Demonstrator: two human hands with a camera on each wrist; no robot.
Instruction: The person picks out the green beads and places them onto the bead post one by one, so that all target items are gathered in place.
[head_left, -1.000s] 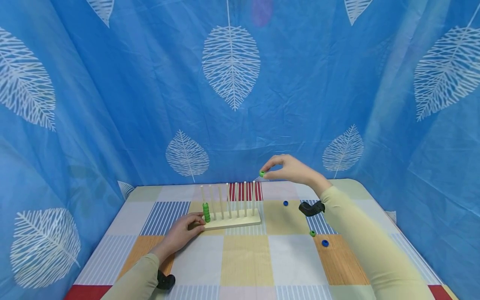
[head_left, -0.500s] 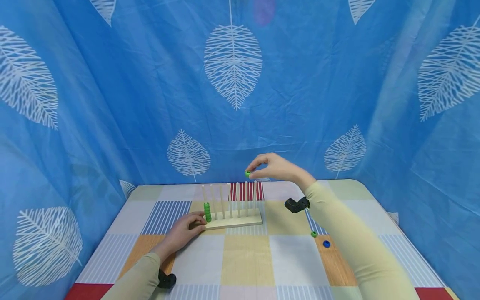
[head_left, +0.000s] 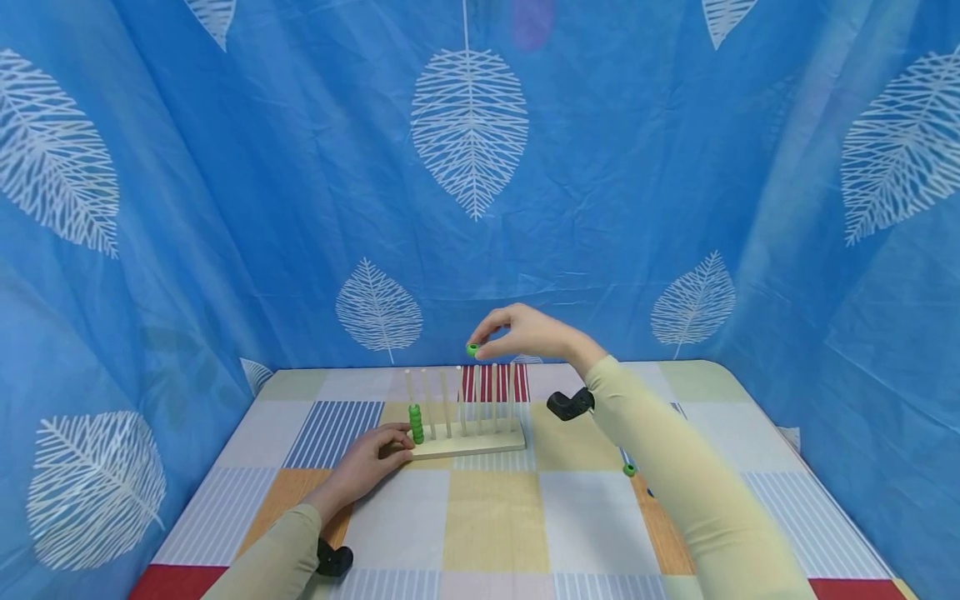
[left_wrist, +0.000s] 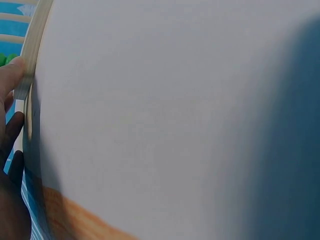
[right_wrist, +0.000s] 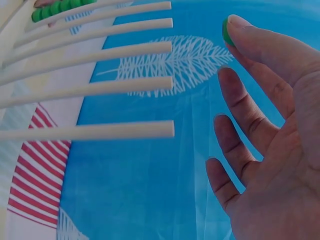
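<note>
A wooden peg stand (head_left: 472, 446) with a row of upright pegs rests on the table. On its leftmost peg sits a stack of several green beads (head_left: 416, 425). My left hand (head_left: 371, 458) grips the stand's left end, and the left wrist view shows the thumb (left_wrist: 12, 75) against the base's edge. Above the middle pegs, my right hand (head_left: 525, 332) pinches a green bead (head_left: 472, 351) between thumb and index finger. The right wrist view has this bead (right_wrist: 227, 32) beyond the peg tips, with the other fingers (right_wrist: 232, 135) spread apart.
A loose green bead (head_left: 629, 470) lies on the patchwork tablecloth (head_left: 495, 517) to the right. Beside it a blue bead (head_left: 651, 492) is mostly covered by the right sleeve (head_left: 697, 475). A blue leaf-patterned curtain (head_left: 600, 208) encloses the table's back and sides.
My right hand has moved left with the green bead, from right of the stand to above its middle pegs. The right sleeve now covers a blue bead. My left hand stays put.
</note>
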